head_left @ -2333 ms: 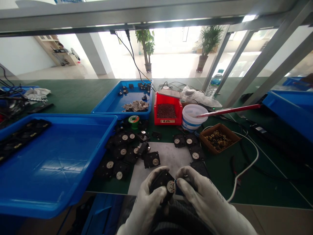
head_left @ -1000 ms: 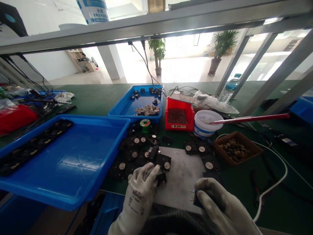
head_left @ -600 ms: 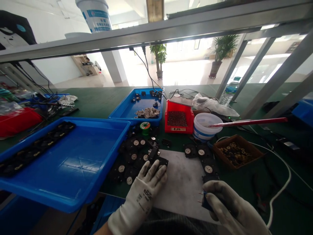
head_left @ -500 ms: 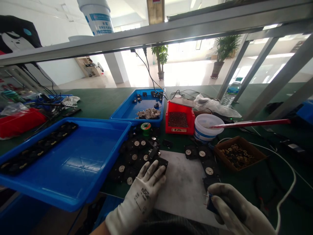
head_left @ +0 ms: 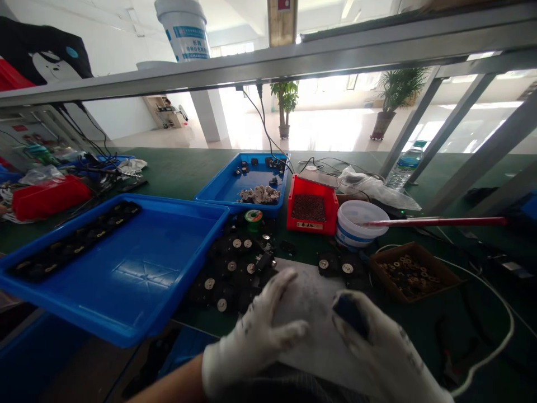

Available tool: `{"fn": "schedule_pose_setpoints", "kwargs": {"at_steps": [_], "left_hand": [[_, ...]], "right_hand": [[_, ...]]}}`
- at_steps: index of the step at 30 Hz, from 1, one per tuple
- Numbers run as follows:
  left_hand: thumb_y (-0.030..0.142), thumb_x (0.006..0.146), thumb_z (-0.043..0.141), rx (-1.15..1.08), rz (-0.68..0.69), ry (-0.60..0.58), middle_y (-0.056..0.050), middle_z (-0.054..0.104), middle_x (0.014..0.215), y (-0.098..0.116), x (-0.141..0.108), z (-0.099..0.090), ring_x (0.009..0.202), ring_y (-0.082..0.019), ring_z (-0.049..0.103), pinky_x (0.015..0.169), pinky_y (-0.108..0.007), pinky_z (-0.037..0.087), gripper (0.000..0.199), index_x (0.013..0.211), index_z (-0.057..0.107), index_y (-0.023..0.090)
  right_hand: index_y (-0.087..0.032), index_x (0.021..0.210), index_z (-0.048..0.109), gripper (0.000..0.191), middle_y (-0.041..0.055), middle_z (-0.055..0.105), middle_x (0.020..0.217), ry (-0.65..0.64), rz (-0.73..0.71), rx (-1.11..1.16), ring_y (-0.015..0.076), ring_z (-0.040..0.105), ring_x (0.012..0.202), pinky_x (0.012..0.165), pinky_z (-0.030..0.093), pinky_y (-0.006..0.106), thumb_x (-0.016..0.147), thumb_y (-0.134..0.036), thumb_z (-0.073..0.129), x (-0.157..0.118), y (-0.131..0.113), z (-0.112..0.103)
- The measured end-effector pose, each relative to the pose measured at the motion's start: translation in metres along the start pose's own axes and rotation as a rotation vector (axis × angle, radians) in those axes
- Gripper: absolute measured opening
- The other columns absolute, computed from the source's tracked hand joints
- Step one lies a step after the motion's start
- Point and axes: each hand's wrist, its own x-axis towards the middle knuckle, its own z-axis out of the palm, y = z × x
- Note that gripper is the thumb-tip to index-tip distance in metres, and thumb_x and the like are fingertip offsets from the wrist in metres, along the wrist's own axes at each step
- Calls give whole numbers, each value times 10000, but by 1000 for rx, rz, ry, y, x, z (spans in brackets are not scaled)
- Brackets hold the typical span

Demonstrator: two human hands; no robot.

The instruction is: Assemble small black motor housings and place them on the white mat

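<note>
My left hand (head_left: pixel 262 324), in a white glove, is raised over the white sheet (head_left: pixel 312 285) with its thumb and fingers apart and nothing between them. Across the sheet, my right hand (head_left: pixel 373 341), also gloved, is curled round a dark blue part (head_left: pixel 351 314). Left of the sheet lie several black parts with silver discs (head_left: pixel 232 266). Two similar black parts (head_left: pixel 335 264) show beyond my right hand, which hides what lies nearer to me.
A large blue tray (head_left: pixel 168 268) with black strips stands at left, a smaller blue tray (head_left: pixel 213 184) behind. Further right are a red bin (head_left: pixel 312 226), a white tub (head_left: pixel 354 235) with a red stick (head_left: pixel 453 222) and a brown box (head_left: pixel 403 296) of rings.
My left hand has come off the black part beside the sheet, turned and opened. My right hand has moved inward and up with the blue part. The view has shifted slightly left.
</note>
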Motion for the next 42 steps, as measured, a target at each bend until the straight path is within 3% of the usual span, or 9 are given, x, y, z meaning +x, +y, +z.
{"fn": "schedule_pose_setpoints", "kwargs": {"at_steps": [2,6,12,18,23,28,35,38,42], "left_hand": [[418,905,761,-192,-102,-7,-132,369,1712,16,30,-20,1575,-344,357,1274,-545,342,868,1641,333,247],[384,843,831,-200,-152,-33,-152,335,1723,34,71,-55,1593,-366,310,1268,-551,340,1010,1666,264,238],[453,902,766,-54,-241,98,-150,252,1750,6,37,-78,1608,-386,256,1265,-612,319,947,1667,231,293],[413,891,716,191,-140,237,-145,397,1641,-17,0,-69,1557,-397,342,1247,-666,331,663,1498,508,247],[262,814,748,314,-47,50,-122,629,1383,-2,2,-49,1512,-459,368,1185,-702,396,314,1128,753,250],[255,789,859,462,92,-195,-106,695,1285,17,12,-31,1489,-447,401,1231,-671,339,300,1077,779,234],[209,873,767,539,54,14,-82,705,1285,5,16,-46,1479,-401,427,1233,-651,337,186,1055,768,247],[209,871,766,574,56,30,-82,692,1314,5,19,-47,1482,-411,421,1226,-652,353,189,1055,768,249],[237,865,787,611,112,-41,-120,671,1360,13,28,-36,1499,-434,399,1233,-667,341,239,1101,758,211]], "right_hand": [[-260,1188,659,332,76,806,1069,25,66,-36,309,783,1002,900,624,412,879,-364,599,34,-11,-13],[-190,1295,647,440,84,807,1019,9,158,-135,259,785,932,818,608,334,868,-299,652,89,-29,-32],[-174,1274,686,435,116,805,1018,48,191,-216,304,779,958,826,577,370,871,-334,664,95,-16,-36],[-238,1073,703,291,89,786,921,122,242,-444,299,764,835,704,546,380,945,-429,524,62,10,-52],[-272,900,657,138,51,767,814,-96,255,-519,274,759,756,651,511,343,943,-362,561,43,-6,-38],[-270,911,683,52,38,793,883,-326,-48,-532,236,757,787,700,527,302,910,-242,639,46,-32,-1],[-218,1158,722,255,102,760,1224,-482,-198,-608,262,757,1041,854,555,313,906,-181,703,68,-72,18],[-204,1239,705,320,147,734,1298,-515,-189,-696,296,750,1093,881,562,361,934,-122,658,76,-76,18],[-153,1209,712,276,214,725,1279,-416,-94,-780,341,768,1042,873,576,433,967,-104,589,87,-64,6]]}}
